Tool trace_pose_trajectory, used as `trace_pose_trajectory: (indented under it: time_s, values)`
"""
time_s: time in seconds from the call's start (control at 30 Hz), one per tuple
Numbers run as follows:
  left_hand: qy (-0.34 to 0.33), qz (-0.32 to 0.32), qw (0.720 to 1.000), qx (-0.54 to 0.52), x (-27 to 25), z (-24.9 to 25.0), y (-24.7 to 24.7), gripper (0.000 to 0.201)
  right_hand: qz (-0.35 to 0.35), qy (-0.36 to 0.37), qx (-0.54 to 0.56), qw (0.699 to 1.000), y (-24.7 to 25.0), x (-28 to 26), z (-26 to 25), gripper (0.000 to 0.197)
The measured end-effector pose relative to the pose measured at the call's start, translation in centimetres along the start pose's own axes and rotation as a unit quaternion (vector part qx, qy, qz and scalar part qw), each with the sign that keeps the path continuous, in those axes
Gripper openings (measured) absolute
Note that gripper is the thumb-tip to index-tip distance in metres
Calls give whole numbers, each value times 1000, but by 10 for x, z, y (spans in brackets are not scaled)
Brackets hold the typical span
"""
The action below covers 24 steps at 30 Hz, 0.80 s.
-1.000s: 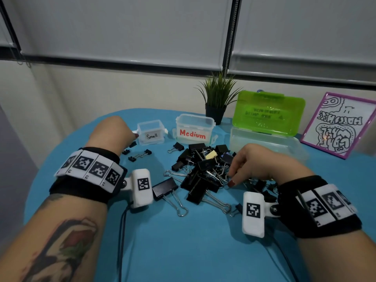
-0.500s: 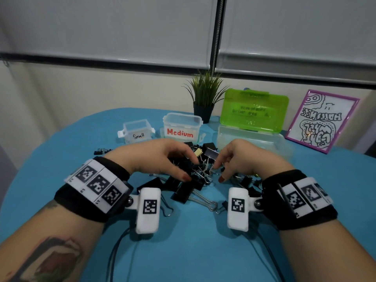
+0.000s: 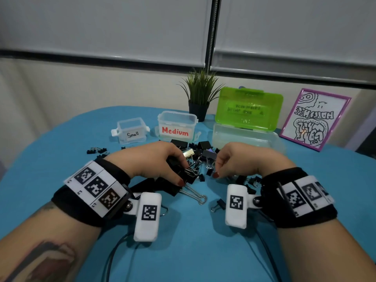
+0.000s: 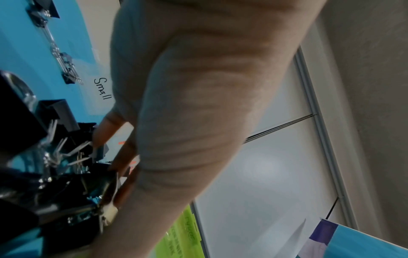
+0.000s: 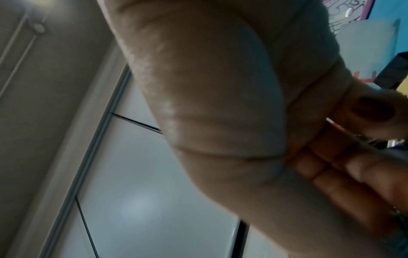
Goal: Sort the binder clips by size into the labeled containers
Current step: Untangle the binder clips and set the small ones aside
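Note:
A pile of black binder clips (image 3: 203,154) of mixed sizes lies mid-table in front of the clear "Small" container (image 3: 132,127) and the "Medium" container (image 3: 177,121). My left hand (image 3: 184,174) reaches into the pile's left side, thumb and forefinger pinching a large black binder clip (image 3: 190,176). My right hand (image 3: 216,169) curls over the pile's right side. In the right wrist view its thumb (image 5: 371,111) and fingers pinch a thin wire handle (image 5: 337,124); the clip's body is hidden. A few small clips (image 3: 95,150) lie apart at the left.
A clear box (image 3: 244,137) with a raised green lid (image 3: 248,107) stands right of "Medium". A potted plant (image 3: 200,94) and a framed drawing (image 3: 313,119) stand at the back. A large clip's wire handles (image 3: 195,195) and a small clip (image 3: 219,204) lie nearer me. Cables (image 3: 114,251) trail toward me.
My left hand has come from beside the "Small" container to the pile and taken hold of a large clip. The right hand has stayed on the pile's right side.

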<state>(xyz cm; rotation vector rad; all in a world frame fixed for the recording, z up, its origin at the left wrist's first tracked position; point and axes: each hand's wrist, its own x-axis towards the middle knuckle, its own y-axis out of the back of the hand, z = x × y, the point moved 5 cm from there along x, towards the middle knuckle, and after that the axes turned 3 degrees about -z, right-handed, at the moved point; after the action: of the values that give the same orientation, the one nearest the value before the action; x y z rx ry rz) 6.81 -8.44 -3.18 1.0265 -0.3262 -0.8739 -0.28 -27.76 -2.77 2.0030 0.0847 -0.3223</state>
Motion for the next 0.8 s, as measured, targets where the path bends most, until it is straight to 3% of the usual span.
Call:
trace_pose_trajectory:
  time_s: [0.13, 0.23, 0.4, 0.47, 0.6, 0.7, 0.8]
  values:
    - [-41, 77, 992, -96, 1, 10, 9, 37, -9, 42, 151, 988, 6, -7, -6, 6]
    - [-89, 81, 969, -218, 2, 21, 4, 35, -16, 89, 238, 967, 2, -6, -17, 4]
    - [-70, 78, 951, -290, 7, 24, -5, 23, 12, 129, 291, 948, 1, -3, -28, 6]
    - [-55, 100, 950, -290, 8, 19, -2, 17, 16, 118, 273, 955, 1, -2, -25, 12]
    - [-12, 145, 952, -270, 8, 7, 6, 5, 7, 54, 123, 991, -6, 4, -17, 21]
    - [5, 185, 955, -232, 8, 2, 10, 3, 2, 28, 94, 995, -11, 9, -17, 25]
    - [11, 184, 955, -233, 9, 1, 10, 7, -6, 27, 84, 996, -14, 12, -17, 26]
